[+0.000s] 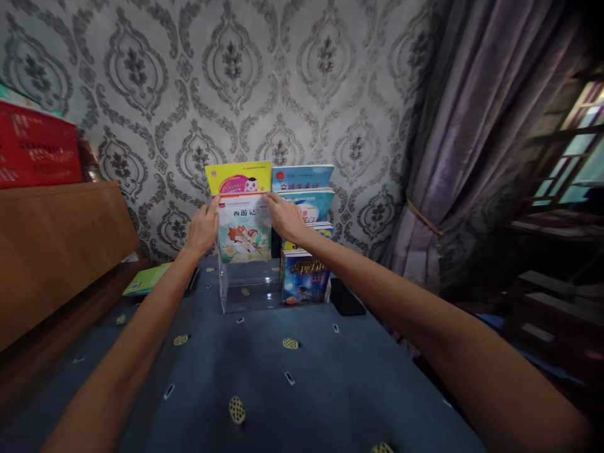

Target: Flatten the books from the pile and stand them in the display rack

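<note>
Both arms reach forward to a clear acrylic tiered book stand [245,290] on a blue patterned cloth. My left hand [202,230] grips the left edge of a white children's book [244,228] with an orange cartoon figure. My right hand [284,217] holds its top right corner. The book stands upright in the stand's left column, in front of a yellow book [239,177]. The right column holds several stepped books, with a dark blue starry one [305,277] at the front.
A green book [146,279] lies flat on the cloth at the left. A black flat object [346,297] lies right of the stand. A wooden cabinet [56,245] with a red box [35,146] stands left. Purple curtains [472,145] hang right.
</note>
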`<state>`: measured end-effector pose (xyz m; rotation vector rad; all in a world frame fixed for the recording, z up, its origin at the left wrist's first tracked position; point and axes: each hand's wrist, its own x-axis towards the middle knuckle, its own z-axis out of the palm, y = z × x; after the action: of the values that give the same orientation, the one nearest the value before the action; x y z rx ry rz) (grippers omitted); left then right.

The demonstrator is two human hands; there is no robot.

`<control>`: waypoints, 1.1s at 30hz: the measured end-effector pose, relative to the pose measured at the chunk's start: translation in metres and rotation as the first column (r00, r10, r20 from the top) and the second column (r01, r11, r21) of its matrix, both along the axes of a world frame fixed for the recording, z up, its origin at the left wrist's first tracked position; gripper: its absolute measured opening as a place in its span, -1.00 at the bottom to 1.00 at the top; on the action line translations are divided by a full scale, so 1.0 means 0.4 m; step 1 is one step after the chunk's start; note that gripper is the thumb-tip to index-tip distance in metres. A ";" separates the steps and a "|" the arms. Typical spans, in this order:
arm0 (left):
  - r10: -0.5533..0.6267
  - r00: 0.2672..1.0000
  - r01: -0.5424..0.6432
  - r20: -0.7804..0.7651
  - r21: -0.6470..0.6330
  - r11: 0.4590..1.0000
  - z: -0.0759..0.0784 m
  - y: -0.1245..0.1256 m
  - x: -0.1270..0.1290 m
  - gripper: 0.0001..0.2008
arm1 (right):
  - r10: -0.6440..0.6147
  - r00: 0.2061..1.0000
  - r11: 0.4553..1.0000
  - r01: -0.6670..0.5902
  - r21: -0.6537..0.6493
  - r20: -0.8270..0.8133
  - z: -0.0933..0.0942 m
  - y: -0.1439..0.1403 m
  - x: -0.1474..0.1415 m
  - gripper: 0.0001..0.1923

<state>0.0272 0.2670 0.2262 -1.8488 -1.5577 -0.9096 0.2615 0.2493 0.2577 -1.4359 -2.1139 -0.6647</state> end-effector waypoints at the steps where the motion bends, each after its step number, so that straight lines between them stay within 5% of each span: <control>1: 0.010 1.000 -0.010 -0.006 -0.011 1.000 0.001 -0.001 0.001 -0.45 | -0.008 1.000 1.000 0.008 -0.003 0.014 0.001 -0.002 -0.001 -0.34; 17: 0.032 0.999 -0.033 -0.017 -0.045 0.998 0.004 0.020 0.006 -0.44 | -0.021 0.999 1.000 0.022 -0.021 0.049 0.020 0.010 -0.012 -0.43; 33: 0.028 0.998 -0.030 -0.048 -0.042 0.999 -0.002 -0.024 -0.007 -0.42 | 0.037 0.999 0.999 -0.037 0.011 -0.005 0.006 -0.010 0.012 -0.38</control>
<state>0.0245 0.2573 0.2252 -1.8587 -1.5830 -0.8196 0.2665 0.2452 0.2601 -1.3872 -2.1243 -0.6566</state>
